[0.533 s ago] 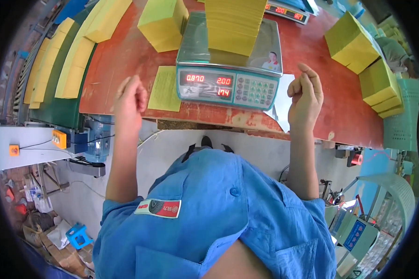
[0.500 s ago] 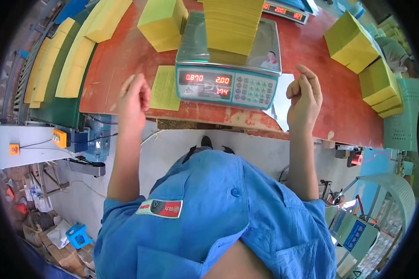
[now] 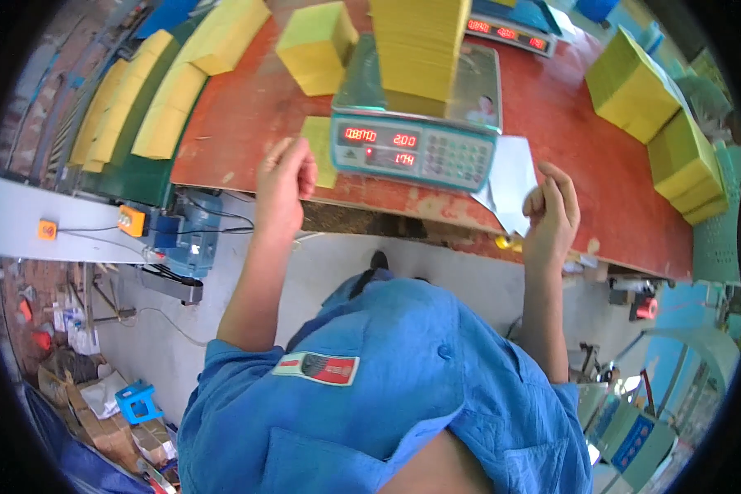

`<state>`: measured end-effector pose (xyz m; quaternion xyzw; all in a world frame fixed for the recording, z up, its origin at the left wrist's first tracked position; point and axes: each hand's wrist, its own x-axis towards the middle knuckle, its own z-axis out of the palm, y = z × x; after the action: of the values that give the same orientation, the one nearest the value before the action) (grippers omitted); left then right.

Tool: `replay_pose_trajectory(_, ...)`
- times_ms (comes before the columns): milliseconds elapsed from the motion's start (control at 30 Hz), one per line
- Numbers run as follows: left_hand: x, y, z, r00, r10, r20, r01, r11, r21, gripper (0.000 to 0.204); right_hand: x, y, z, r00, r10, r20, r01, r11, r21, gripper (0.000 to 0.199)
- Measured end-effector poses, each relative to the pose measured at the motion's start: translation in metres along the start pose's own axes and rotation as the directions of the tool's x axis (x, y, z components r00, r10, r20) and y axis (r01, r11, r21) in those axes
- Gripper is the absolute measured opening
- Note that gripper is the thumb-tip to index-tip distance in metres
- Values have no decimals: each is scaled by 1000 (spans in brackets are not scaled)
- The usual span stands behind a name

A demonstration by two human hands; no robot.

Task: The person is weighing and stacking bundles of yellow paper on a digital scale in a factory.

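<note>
A tall stack of yellow paper sheets (image 3: 420, 58) stands on the steel pan of a green-rimmed digital scale (image 3: 416, 152), whose red digits are lit. My left hand (image 3: 286, 185) hovers at the table's near edge, left of the scale, its fingers curled and nothing seen in them. Beside it, a yellow sheet (image 3: 319, 152) lies on the tabletop, partly hidden by the hand and scale. My right hand (image 3: 553, 214) is right of the scale, loosely closed, with no object visible in it. Between that hand and the scale lies a white sheet of paper (image 3: 506, 181).
Yellow blocks of paper stand on the red table (image 3: 230, 123) at far left and right. A second scale (image 3: 509, 34) sits at the back. Long yellow stacks (image 3: 169, 111) line a green surface at left. A blue stool (image 3: 138, 402) and cardboard are on the floor.
The view has shifted, so the table and scale appear further right. My left hand has come nearer the scale; my right hand appears lower, near the table edge. The stack remains on the scale.
</note>
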<state>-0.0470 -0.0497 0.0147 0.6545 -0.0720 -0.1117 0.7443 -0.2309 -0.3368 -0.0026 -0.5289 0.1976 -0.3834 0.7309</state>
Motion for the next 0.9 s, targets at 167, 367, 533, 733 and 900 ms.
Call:
replay_pose_trajectory(167,29,4,-24,1000,26,15,-27,997,79,22,-16,11,14,997,66,37,-67,998,16,19)
replay_pose_trajectory(367,110,22,-51,986,158,60,-169,892,419,13,-32,36,70,978,194,70,-196,980,30,17)
replay_pose_trajectory(533,202,19,-61,754,570,326,-635,506,584,11,-41,73,135,962,255,96,-261,964,54,16)
replay_pose_trajectory(733,302,21,-77,799,492,345,-596,579,556,15,-48,102,192,954,295,52,-294,956,-17,16)
replay_pose_trajectory(900,353,22,-95,958,34,283,-19,998,-56,22,-61,125,218,933,350,-80,-348,937,29,15)
